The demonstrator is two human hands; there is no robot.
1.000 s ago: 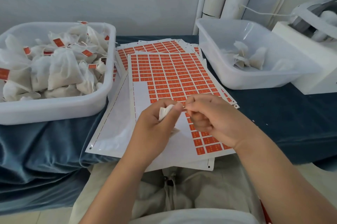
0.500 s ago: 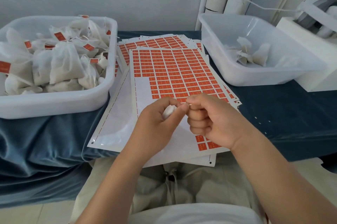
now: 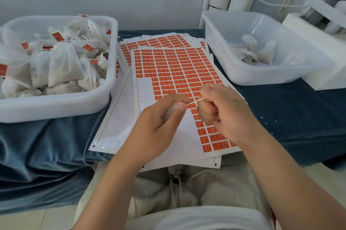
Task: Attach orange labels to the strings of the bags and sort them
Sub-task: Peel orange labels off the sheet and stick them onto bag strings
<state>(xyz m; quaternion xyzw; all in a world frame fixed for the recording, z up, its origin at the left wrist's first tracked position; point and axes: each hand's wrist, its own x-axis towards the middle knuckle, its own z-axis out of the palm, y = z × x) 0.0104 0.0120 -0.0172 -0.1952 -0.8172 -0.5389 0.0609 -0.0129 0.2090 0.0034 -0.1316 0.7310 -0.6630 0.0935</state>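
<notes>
The left hand (image 3: 161,123) curls round a small white bag (image 3: 171,111) and pinches its string (image 3: 193,101) — the right hand (image 3: 222,113), fingers clenched, pinches the other end, so the string runs taut between them. Under both hands lies the sheet of orange labels (image 3: 177,69). Left of the left hand sits a full tub (image 3: 56,104) of labelled bags; beyond the right hand, a second tub (image 3: 262,78) holds a few.

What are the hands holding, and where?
The left hand wraps around a small white bag; the right hand pinches the far end of its string.
</notes>
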